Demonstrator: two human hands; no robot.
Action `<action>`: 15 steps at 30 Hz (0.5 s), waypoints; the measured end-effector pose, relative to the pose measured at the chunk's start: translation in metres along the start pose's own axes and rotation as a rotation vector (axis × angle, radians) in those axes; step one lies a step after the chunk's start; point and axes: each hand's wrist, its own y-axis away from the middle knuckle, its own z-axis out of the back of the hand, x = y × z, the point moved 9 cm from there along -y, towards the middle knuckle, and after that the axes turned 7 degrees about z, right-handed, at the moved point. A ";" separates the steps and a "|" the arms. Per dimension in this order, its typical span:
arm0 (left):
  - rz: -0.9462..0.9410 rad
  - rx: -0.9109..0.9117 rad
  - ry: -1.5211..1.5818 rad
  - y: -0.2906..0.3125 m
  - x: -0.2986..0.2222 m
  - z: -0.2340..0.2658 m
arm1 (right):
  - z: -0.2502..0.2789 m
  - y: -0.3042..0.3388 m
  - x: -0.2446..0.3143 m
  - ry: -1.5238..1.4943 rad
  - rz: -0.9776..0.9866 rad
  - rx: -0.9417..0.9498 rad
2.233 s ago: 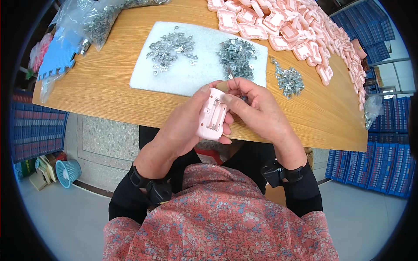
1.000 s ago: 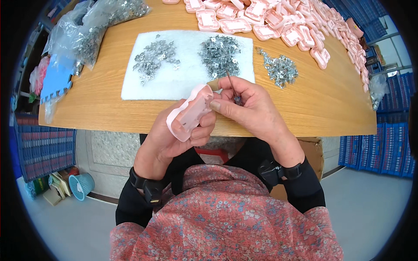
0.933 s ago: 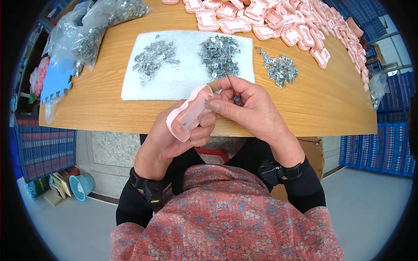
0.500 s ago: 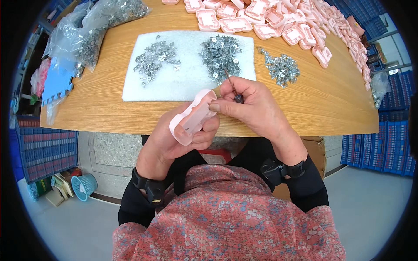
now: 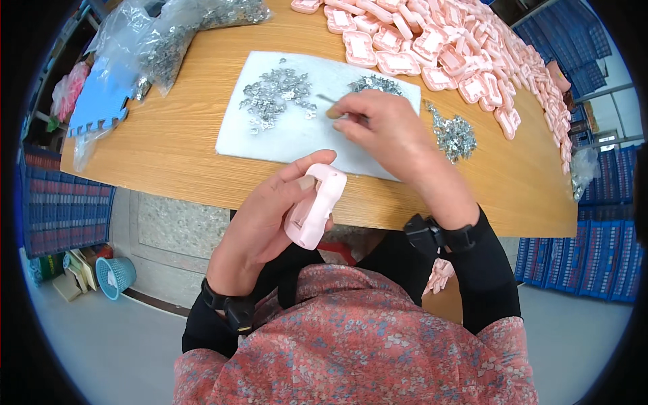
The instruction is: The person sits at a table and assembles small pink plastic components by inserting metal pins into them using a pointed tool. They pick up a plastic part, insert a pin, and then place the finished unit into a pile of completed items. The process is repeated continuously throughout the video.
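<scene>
My left hand (image 5: 260,212) grips a pale pink plastic housing (image 5: 329,194) with wavy sides, just off the table's near edge. Its thumb presses against the hollow side, while the smooth rim faces right. Over the white foam pad (image 5: 233,138), my right hand (image 5: 381,121) pinches a thin metal tool (image 5: 325,98) whose tip points up and left. The tool's exact kind is unclear, as the fingers cover most of it. Small silver metal pieces (image 5: 277,91) lie loose on the pad left of the tip. Another silver heap (image 5: 376,84) is partly hidden behind my right hand.
A big pile of pink housings (image 5: 435,44) covers the far right of the wooden table (image 5: 169,158). Beside the pad sits a third heap of metal pieces (image 5: 455,137). Clear bags of metal pieces (image 5: 165,50) and a blue foam mat (image 5: 101,98) occupy the left.
My right hand has left the housing and moved up over the pad with the tool. My left hand has turned the housing and holds it slightly lower. The view has shifted slightly.
</scene>
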 end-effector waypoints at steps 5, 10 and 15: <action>-0.021 -0.112 -0.014 0.011 -0.005 0.017 | -0.034 -0.030 0.014 0.258 0.198 0.117; -0.092 -0.114 0.049 0.019 -0.011 0.025 | -0.041 -0.036 0.022 0.387 0.289 0.163; -0.072 -0.064 0.059 0.018 -0.012 0.014 | -0.038 -0.033 0.012 0.307 0.249 0.189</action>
